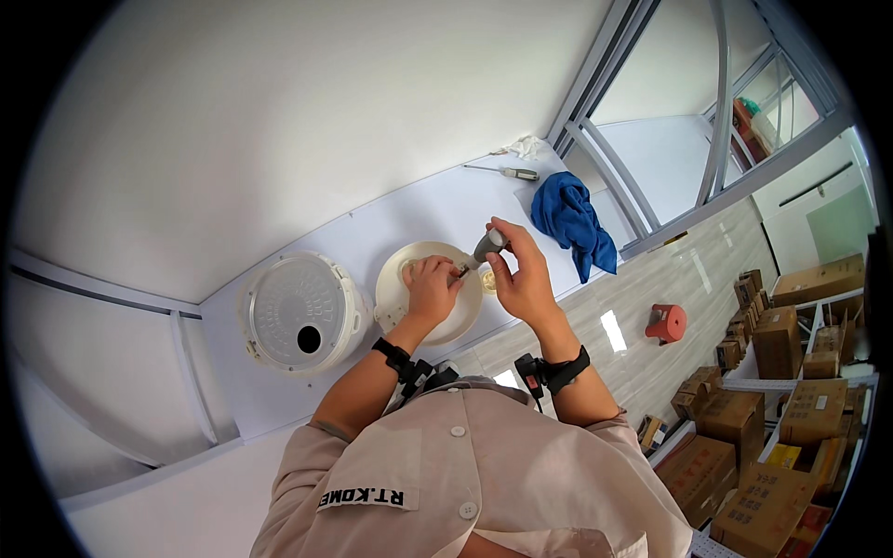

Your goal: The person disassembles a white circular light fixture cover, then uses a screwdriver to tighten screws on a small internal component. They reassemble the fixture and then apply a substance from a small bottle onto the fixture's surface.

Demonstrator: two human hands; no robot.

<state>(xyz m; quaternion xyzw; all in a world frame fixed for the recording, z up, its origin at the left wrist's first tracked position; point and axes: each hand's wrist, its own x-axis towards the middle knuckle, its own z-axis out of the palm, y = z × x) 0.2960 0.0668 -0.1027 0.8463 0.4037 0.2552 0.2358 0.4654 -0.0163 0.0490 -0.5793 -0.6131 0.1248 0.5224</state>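
Observation:
A grey-handled screwdriver (488, 245) is in my right hand (524, 279), its fingers wrapped round the handle's top end. The shaft slants down to the left, toward my left fingertips. Over a shallow round cream-coloured dish-like part (453, 332), my left hand (432, 290) is closed, fingers curled together beside the screwdriver's tip. What those fingers pinch is hidden. Between my hands sits a small round yellowish container (488, 280), partly covered by the right hand. Left of the dish-like part stands a white bucket-shaped housing (296, 312) with a round dark hole in its top.
Along the table's (372, 228) far right lie another screwdriver (514, 173), a crumpled blue cloth (569, 219) and white tissue (528, 147). A wall runs behind; a metal-framed partition (642, 200) stands at right. A red stool (666, 323) and shelved cardboard boxes (735, 418) are beyond.

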